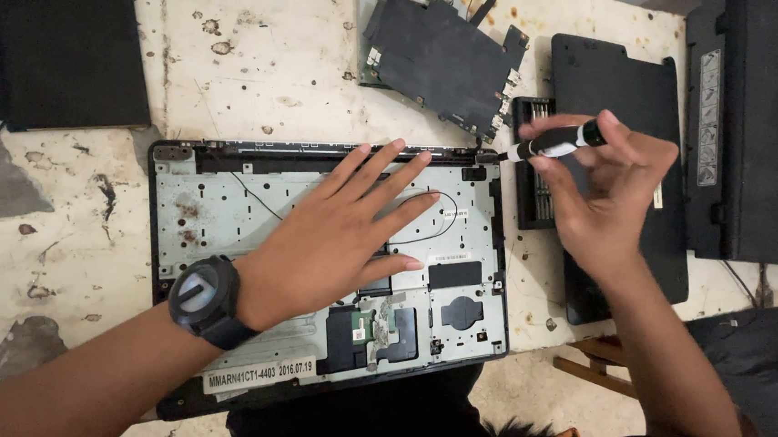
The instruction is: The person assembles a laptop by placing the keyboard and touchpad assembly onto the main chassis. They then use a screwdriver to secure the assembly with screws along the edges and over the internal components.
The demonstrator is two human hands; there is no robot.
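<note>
The left hand [336,240] is lying flat, fingers spread, on the opened laptop chassis [224,212], while the right hand [610,185] is gripping a black-and-white screwdriver [552,141] at the chassis's upper right corner. A circuit board [441,55], bit case [531,167] and black panels [614,111] are crowding the stained white table [241,64].

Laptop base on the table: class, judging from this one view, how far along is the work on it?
Already done: the laptop base lies open and bare, and a circuit board sits apart above it. In hand: the left hand presses flat on the base while the right hand holds a screwdriver with its tip at the top right corner. Left: a thin black wire and small parts are still inside.
</note>
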